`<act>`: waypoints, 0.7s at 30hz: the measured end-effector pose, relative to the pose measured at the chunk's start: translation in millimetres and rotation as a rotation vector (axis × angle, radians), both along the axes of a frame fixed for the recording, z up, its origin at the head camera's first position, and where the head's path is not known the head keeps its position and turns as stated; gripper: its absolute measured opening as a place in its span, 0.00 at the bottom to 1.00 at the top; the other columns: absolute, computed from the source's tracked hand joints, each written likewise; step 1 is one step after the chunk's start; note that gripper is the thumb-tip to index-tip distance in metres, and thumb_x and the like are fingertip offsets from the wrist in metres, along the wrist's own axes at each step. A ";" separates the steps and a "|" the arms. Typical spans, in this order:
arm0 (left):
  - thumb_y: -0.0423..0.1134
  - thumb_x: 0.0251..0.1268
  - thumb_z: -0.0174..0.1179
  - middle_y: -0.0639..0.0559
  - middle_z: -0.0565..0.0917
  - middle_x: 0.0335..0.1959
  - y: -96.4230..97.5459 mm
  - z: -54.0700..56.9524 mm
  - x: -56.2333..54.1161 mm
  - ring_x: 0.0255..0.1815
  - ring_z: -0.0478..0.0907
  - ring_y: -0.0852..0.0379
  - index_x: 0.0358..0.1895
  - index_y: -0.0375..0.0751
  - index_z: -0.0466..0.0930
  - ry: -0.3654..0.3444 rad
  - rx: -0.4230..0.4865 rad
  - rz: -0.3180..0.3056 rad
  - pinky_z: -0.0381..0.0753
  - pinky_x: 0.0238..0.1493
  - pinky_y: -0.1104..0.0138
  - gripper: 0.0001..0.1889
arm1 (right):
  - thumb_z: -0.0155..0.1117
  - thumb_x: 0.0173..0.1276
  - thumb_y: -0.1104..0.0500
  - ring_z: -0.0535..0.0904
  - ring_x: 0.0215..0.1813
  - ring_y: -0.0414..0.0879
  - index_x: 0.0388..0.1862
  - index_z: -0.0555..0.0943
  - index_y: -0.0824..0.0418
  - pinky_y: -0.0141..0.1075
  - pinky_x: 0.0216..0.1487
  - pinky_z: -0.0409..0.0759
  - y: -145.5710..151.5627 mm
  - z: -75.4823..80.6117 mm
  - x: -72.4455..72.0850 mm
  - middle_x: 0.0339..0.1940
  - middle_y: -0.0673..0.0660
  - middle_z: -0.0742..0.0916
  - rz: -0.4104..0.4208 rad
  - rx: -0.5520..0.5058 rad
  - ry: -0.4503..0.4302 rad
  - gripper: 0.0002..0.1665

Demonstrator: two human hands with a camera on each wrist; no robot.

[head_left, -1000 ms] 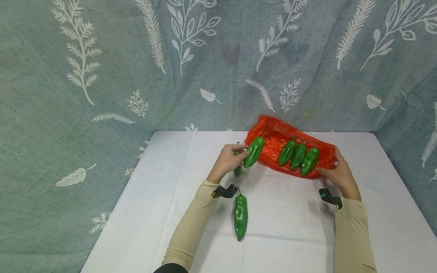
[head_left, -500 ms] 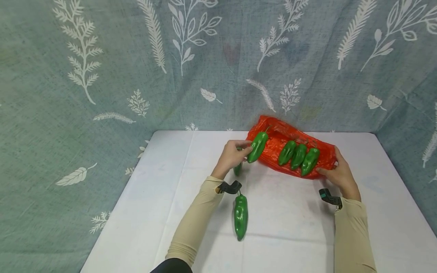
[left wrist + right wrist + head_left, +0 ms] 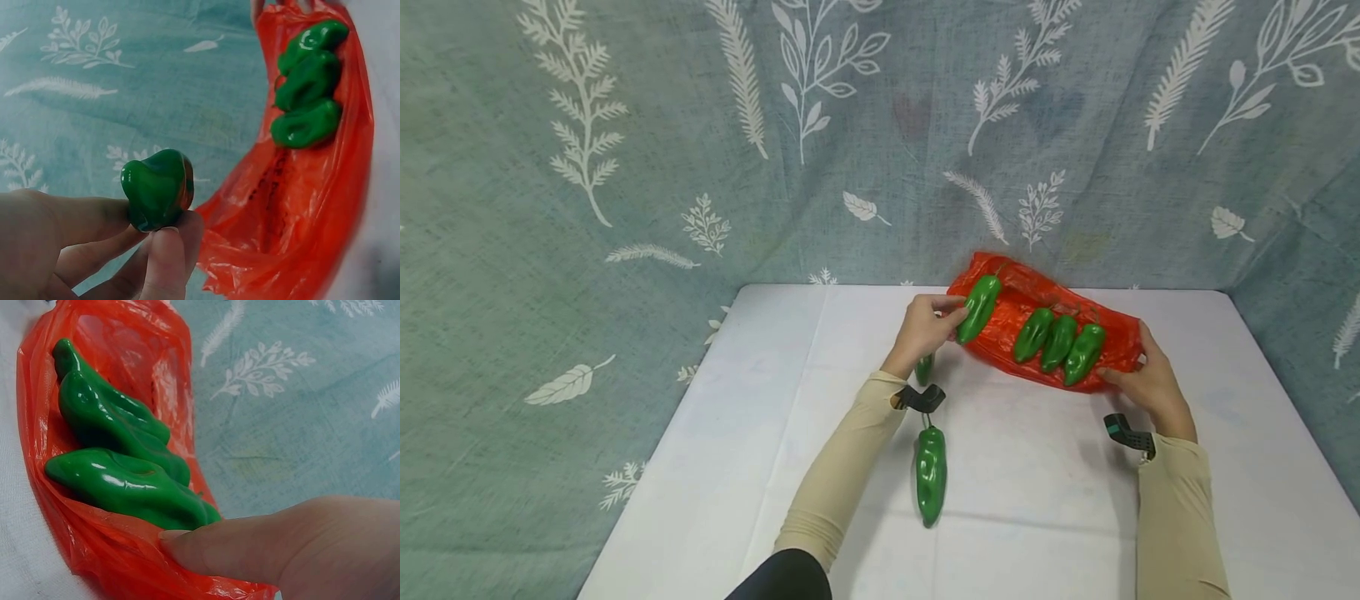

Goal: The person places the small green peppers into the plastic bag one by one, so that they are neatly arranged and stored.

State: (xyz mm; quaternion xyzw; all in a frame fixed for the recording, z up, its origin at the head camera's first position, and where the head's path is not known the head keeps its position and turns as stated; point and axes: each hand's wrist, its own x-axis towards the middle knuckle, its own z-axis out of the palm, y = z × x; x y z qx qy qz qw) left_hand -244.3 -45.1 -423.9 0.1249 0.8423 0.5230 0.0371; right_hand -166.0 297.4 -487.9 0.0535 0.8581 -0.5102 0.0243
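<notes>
My left hand [image 3: 925, 327] pinches a glossy green pepper [image 3: 980, 308] between thumb and fingers, stem pointing away. In the head view it overlaps the left end of a red plastic bag [image 3: 1009, 321]; the left wrist view shows it end-on [image 3: 159, 190]. Three more green peppers [image 3: 1060, 343] lie side by side on the bag, toward its right half. At the bag's right end, my right hand [image 3: 1156, 385] grips the plastic; its thumb [image 3: 219, 547] lies over the edge close by the nearest pepper, and its other fingers are mostly hidden.
One green pepper [image 3: 931, 477] lies on the white table [image 3: 1030, 483] in front. Another [image 3: 924, 370] is partly hidden behind the left hand. A patterned green cloth [image 3: 880, 167] hangs along the table's back edge, with more at both sides.
My left hand has moved right and away from me, carrying its pepper from beside the bag's left end to over it. The right hand keeps its hold on the bag.
</notes>
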 end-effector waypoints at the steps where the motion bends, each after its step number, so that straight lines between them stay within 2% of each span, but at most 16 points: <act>1: 0.38 0.74 0.63 0.39 0.90 0.49 1.4 0.2 -1.5 0.32 0.88 0.47 0.61 0.37 0.85 0.005 -0.008 0.002 0.86 0.32 0.67 0.17 | 0.68 0.69 0.65 0.60 0.76 0.78 0.87 0.33 0.56 0.72 0.70 0.67 0.0 0.3 -0.2 0.82 0.78 0.58 0.001 -0.001 0.001 0.64; 3: 0.39 0.74 0.63 0.39 0.91 0.47 4.3 0.8 -4.2 0.35 0.89 0.41 0.60 0.37 0.85 0.012 -0.023 0.004 0.84 0.30 0.70 0.17 | 0.67 0.69 0.65 0.60 0.76 0.77 0.87 0.34 0.55 0.71 0.70 0.67 -0.1 0.7 -0.6 0.82 0.78 0.58 0.001 -0.004 0.000 0.63; 5: 0.39 0.74 0.63 0.39 0.91 0.45 7.4 1.3 -6.8 0.36 0.89 0.39 0.60 0.38 0.86 0.015 -0.028 0.006 0.82 0.29 0.71 0.16 | 0.67 0.70 0.65 0.61 0.75 0.77 0.87 0.34 0.54 0.70 0.69 0.68 0.0 1.0 -0.8 0.82 0.78 0.58 0.003 -0.005 0.002 0.63; 7: 0.39 0.74 0.64 0.39 0.91 0.45 10.6 0.8 -9.5 0.33 0.88 0.42 0.59 0.38 0.86 0.012 -0.019 0.006 0.85 0.30 0.69 0.16 | 0.67 0.70 0.64 0.61 0.75 0.77 0.87 0.34 0.53 0.70 0.69 0.69 0.2 0.8 -0.7 0.82 0.77 0.58 0.002 -0.006 0.001 0.63; 11: 0.39 0.74 0.64 0.40 0.91 0.48 16.5 -1.8 -13.6 0.26 0.85 0.57 0.59 0.38 0.86 -0.005 0.005 0.012 0.90 0.36 0.59 0.16 | 0.67 0.70 0.64 0.61 0.76 0.77 0.87 0.35 0.52 0.71 0.70 0.68 0.5 0.1 0.2 0.82 0.77 0.59 -0.003 -0.009 -0.004 0.62; 13: 0.38 0.74 0.64 0.41 0.90 0.49 18.8 -3.7 -14.9 0.25 0.85 0.58 0.59 0.38 0.86 -0.011 0.007 0.018 0.90 0.36 0.59 0.15 | 0.67 0.70 0.64 0.61 0.76 0.78 0.87 0.35 0.51 0.72 0.70 0.68 0.6 -0.5 0.9 0.82 0.76 0.59 -0.007 -0.005 -0.010 0.62; 18: 0.38 0.74 0.64 0.41 0.90 0.50 24.7 -9.3 -18.4 0.27 0.88 0.50 0.58 0.38 0.87 -0.010 -0.009 0.046 0.86 0.30 0.69 0.15 | 0.67 0.70 0.63 0.61 0.75 0.77 0.87 0.35 0.52 0.71 0.69 0.69 0.2 -1.6 2.1 0.82 0.76 0.59 -0.009 -0.008 -0.012 0.62; 21: 0.40 0.73 0.64 0.43 0.91 0.50 28.6 -12.5 -20.3 0.25 0.87 0.54 0.57 0.40 0.87 -0.018 -0.021 0.068 0.83 0.28 0.72 0.15 | 0.67 0.70 0.63 0.62 0.75 0.76 0.87 0.36 0.52 0.71 0.69 0.69 -0.1 -2.1 2.0 0.81 0.77 0.60 -0.010 -0.006 -0.006 0.61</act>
